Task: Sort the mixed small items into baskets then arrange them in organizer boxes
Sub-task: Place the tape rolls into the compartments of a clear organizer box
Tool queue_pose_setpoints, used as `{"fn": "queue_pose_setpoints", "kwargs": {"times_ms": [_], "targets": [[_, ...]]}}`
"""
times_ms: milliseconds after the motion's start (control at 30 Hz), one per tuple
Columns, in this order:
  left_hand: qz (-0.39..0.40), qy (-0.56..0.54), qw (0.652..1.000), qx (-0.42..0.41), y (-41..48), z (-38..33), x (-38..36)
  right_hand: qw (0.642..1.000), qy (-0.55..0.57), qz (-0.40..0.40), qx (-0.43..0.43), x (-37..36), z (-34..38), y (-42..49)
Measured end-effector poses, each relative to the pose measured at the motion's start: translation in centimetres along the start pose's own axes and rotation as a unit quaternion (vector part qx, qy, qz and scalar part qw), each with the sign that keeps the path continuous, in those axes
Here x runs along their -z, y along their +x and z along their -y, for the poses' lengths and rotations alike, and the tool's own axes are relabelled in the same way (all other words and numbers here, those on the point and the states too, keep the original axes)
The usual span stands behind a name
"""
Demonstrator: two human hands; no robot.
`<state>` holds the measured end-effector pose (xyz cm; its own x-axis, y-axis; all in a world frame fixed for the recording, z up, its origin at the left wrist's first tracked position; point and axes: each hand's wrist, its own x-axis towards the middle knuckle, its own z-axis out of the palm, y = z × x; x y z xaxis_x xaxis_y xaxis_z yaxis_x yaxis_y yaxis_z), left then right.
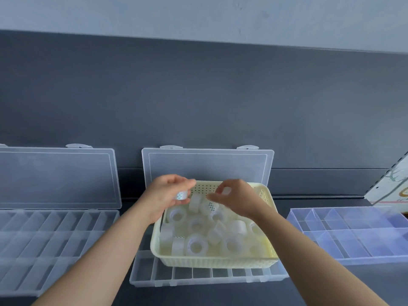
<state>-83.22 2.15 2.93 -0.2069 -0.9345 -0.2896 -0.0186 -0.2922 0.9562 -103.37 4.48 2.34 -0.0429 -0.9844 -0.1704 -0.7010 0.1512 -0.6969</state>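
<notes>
While hovering above the far half of the cream basket (218, 262), pinches a dotted tape roll (181, 195) with the left hand (165, 197), thumb and curled fingers closed on it, raised clear of the pile. Curls the right hand (236, 202) round a pale roll (226, 191) just beside the left hand, knuckles up, forefinger stretched toward the left hand; blurred there, so no telling how firmly. Holds both hands near each other, not touching.

Directly under both hands: loose clear tape rolls (196, 245) heaped inside the basket, some lying flat, some on edge, with a second dotted roll (211, 206) just below the right fingertips. Beneath the basket, on the near side of the wrists: middle organizer box (198, 277), only its front row of compartments showing past the basket wall. Beyond the fingertips: its clear lid (207, 164), standing upright before the dark wall panel (220, 96). Out past the left forearm: left organizer box (44, 239), divided into long compartments, with its own lid (57, 175) open and raised behind. Out past the right forearm: bluish organizer box (353, 235), apart from the basket. Farther out from the right hand, at the frame edge: part of a cardboard carton (393, 184). Below both forearms: dark tabletop (220, 294).
</notes>
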Motion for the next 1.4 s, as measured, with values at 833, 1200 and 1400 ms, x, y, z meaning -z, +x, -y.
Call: {"fn": "queue_pose_setpoints", "kwargs": {"times_ms": [833, 1200, 1400], "targets": [[0.016, 0.239, 0.971, 0.014, 0.0, 0.5, -4.7, 0.993, 0.016, -0.006, 0.114, 6.0, -5.9, -2.5], [-0.077, 0.299, 0.948, -0.076, -1.3, -0.9, -13.3, 0.984, 0.018, 0.024, 0.176, 13.4, -10.8, -3.2], [0.026, 0.302, 0.948, -0.099, -0.9, -1.6, -21.5, 0.994, 0.042, 0.003, 0.102, 20.3, -17.9, -3.6]]}}
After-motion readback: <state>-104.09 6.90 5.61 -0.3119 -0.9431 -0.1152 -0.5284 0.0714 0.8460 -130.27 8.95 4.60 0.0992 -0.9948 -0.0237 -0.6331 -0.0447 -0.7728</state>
